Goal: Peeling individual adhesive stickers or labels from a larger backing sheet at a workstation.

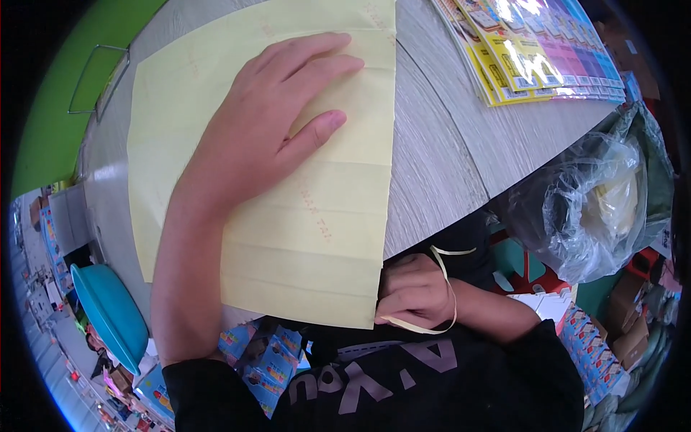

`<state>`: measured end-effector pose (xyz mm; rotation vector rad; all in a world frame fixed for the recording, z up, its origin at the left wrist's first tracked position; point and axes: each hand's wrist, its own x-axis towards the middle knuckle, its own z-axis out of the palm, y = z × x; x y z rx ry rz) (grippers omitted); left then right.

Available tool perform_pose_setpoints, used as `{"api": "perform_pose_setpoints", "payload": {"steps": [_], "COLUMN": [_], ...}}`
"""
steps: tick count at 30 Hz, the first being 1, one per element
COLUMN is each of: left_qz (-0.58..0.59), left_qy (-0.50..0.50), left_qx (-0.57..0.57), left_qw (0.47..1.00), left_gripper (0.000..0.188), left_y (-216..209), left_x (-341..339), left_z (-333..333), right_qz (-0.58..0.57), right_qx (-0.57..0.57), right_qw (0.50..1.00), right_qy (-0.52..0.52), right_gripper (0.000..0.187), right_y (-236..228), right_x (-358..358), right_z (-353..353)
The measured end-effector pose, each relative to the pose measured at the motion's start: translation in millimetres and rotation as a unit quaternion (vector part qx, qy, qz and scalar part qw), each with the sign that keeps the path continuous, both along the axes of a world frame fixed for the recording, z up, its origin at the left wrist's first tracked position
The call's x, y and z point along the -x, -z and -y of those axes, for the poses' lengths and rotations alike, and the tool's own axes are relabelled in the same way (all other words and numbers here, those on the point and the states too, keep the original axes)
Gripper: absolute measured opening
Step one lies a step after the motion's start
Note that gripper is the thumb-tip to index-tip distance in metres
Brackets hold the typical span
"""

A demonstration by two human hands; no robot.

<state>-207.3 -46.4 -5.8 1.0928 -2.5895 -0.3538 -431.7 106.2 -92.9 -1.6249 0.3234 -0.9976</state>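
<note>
A large pale yellow sheet of paper (331, 216) with crosswise folds and faint red print lies on the grey wood-grain table (439, 165), its near edge hanging past the table. My left hand (273, 115) rests flat on the sheet, fingers stretched out and thumb apart. At the sheet's near right corner my right hand (416, 291) is closed, knuckles up. From its fingers a narrow yellow paper strip (450, 309) curls up and around over the back of the hand. The fingertips of the right hand are partly hidden.
Stacked glossy colourful packs (525, 57) lie at the table's far right. A clear plastic bag (583, 209) hangs beside the right edge. A teal basin (108, 313) stands at the left, and printed blue boxes (270, 367) sit below the table's near edge.
</note>
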Motion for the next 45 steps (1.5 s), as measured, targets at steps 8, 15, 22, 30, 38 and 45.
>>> {"api": "perform_pose_setpoints", "payload": {"steps": [8, 15, 22, 30, 38, 45], "left_qz": [-0.003, -0.009, -0.005, 0.001, -0.003, -0.003], "left_qy": [0.001, 0.001, 0.001, 0.007, -0.011, -0.007], "left_qx": [0.008, 0.005, 0.014, 0.010, -0.028, -0.021], "left_qw": [1.000, 1.000, 1.000, 1.000, 1.000, 1.000], "left_gripper": [0.042, 0.042, 0.041, 0.042, 0.043, 0.043], "left_y": [3, 3, 3, 2, -5, -5], "left_x": [2, 2, -1, 3, 5, 6], "left_z": [-2, -1, -1, -1, -3, -1], "right_qz": [-0.011, 0.001, 0.007, 0.016, 0.072, 0.038], "right_qx": [-0.172, -0.294, -0.236, -0.238, -0.203, -0.177], "right_qw": [0.982, 0.952, 0.959, 0.953, 0.960, 0.968], "right_qy": [-0.072, -0.090, -0.158, -0.185, -0.176, -0.175], "right_gripper": [0.020, 0.024, 0.018, 0.013, 0.009, 0.004], "right_y": [2, 9, 9, 2, 4, 0], "right_x": [8, 8, 3, 5, 1, 3], "right_z": [-4, -8, 0, 5, 7, 10]}}
